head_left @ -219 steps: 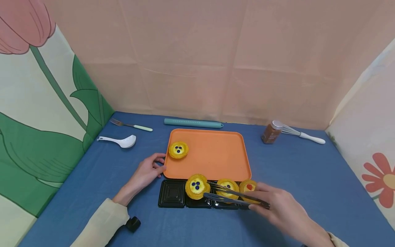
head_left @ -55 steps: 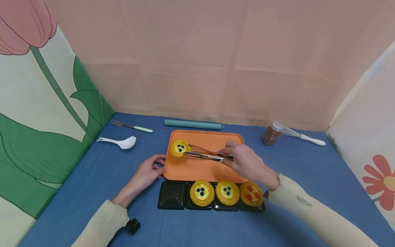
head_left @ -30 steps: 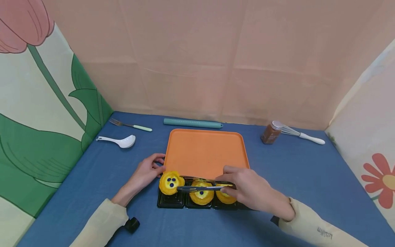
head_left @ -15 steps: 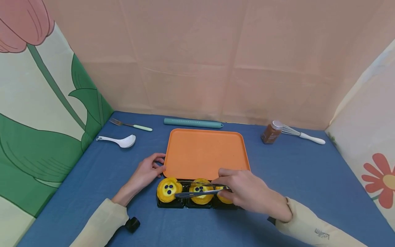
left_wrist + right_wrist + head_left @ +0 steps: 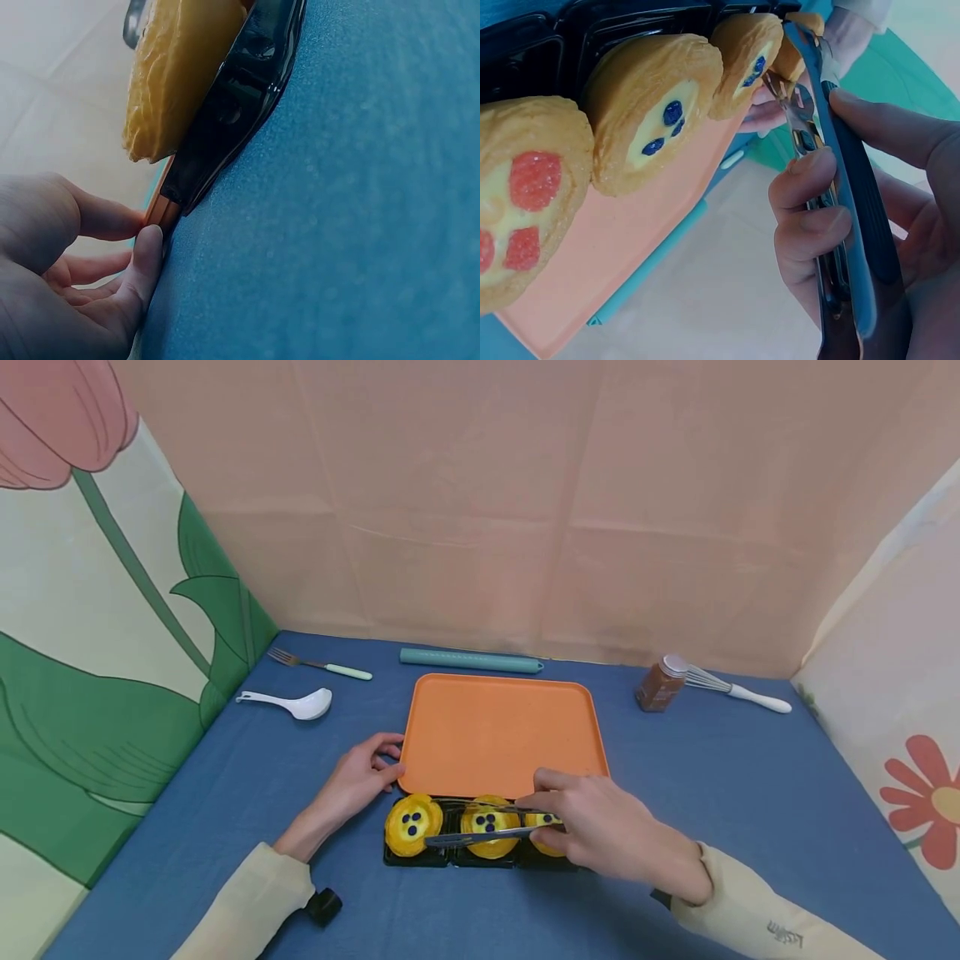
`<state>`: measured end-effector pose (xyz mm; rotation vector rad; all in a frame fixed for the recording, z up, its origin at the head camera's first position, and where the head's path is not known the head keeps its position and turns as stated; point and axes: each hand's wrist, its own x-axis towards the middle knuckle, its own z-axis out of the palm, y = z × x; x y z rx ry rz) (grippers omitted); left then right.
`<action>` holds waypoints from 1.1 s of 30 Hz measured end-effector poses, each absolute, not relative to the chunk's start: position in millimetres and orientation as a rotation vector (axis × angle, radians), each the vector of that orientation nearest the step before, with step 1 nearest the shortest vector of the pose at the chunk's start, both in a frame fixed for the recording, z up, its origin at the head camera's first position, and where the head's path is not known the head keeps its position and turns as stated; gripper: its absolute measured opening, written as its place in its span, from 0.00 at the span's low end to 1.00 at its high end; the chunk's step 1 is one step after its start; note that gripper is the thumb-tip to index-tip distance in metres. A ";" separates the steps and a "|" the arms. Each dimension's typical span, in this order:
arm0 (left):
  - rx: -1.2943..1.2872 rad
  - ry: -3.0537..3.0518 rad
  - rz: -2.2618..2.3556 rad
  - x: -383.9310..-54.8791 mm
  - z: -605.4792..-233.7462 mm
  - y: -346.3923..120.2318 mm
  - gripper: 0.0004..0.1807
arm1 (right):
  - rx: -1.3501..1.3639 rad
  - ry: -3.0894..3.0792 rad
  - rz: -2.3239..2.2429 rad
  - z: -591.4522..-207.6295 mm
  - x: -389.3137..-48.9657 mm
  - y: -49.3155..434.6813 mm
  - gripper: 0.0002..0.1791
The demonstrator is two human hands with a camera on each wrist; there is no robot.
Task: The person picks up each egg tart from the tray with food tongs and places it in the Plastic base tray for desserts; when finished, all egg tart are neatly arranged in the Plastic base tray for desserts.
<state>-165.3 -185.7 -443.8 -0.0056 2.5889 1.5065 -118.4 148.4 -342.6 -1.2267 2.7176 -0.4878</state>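
Observation:
My right hand [image 5: 600, 822] holds metal tongs [image 5: 480, 838], thumb on one arm and fingers on the other. The tongs' tips are at the right side of the leftmost egg tart [image 5: 413, 827], which sits in the left end compartment of a black plastic box [image 5: 420, 861]; whether they still squeeze it I cannot tell. Two more blueberry-dotted tarts [image 5: 489, 847] fill the middle compartments. A red-topped tart [image 5: 536, 187] shows in the right wrist view, hidden behind my right hand in the head view. My left hand [image 5: 356, 779] pinches the orange tray's [image 5: 502, 735] left edge.
Behind the tray lies a teal rolling-pin-like bar [image 5: 471, 661]. At the left are a fork [image 5: 318, 666] and a white ladle [image 5: 300, 702]. A brown jar [image 5: 662, 683] and a whisk [image 5: 738, 690] lie at the right. Fabric walls surround the blue cloth.
The tart that lay on the tray has been carried by the tongs down to the box's left end compartment. Earlier, another tart was set into the box. My left hand has stayed put.

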 end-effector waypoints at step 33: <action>0.031 2.594 1.529 -164.5 -446.8 -186.3 0.25 | -1.176 2.858 -0.533 -339.1 -107.8 163.8 0.23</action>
